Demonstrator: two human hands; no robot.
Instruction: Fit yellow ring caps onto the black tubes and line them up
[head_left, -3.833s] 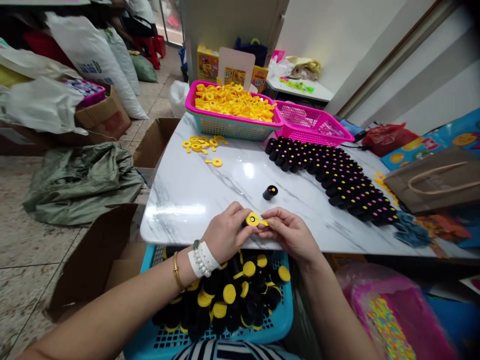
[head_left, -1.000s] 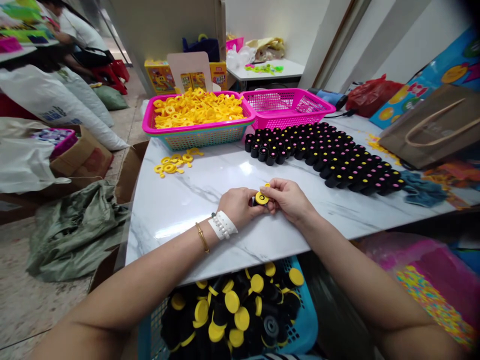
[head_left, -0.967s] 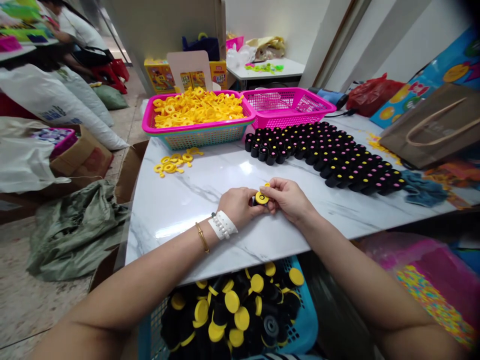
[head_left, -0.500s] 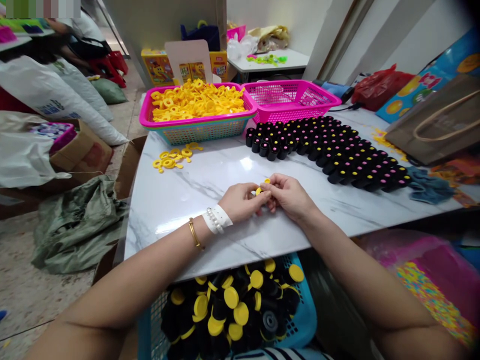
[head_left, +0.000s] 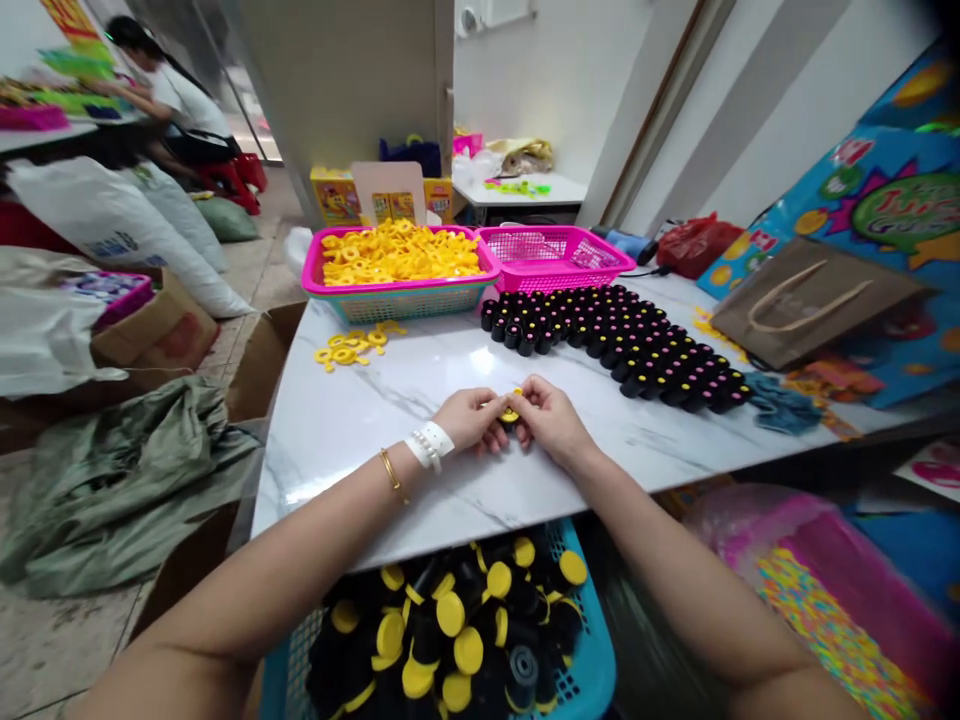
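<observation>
My left hand (head_left: pixel 466 418) and my right hand (head_left: pixel 555 420) meet above the marble-pattern table (head_left: pixel 420 505), fingers closed round one small black canister with a yellow ring-shaped cap (head_left: pixel 509 414). Both thumbs are at the cap; most of the canister is hidden by the fingers. Left of the hands lie several loose yellow ring caps with tabs (head_left: pixel 345 354). Rows of upright black canisters (head_left: pixel 622 345) with yellow or pink dots on top stand to the right. Below the table edge, a blue basket (head_left: pixel 600 640) holds black canisters with yellow caps.
A pink-rimmed basket (head_left: pixel 491 272) heaped with yellow caps stands at the back, beside a pink mesh basket (head_left: pixel 600 260). A brown paper bag (head_left: pixel 787 300) is on the right. White sacks (head_left: pixel 112 225) and a green sack (head_left: pixel 127 490) lie left. A person (head_left: pixel 184 105) sits far left.
Earlier, a lone canister stood in front of the hands; it is gone from that spot. The left thumb has moved onto the cap in the hands. The view has tilted up.
</observation>
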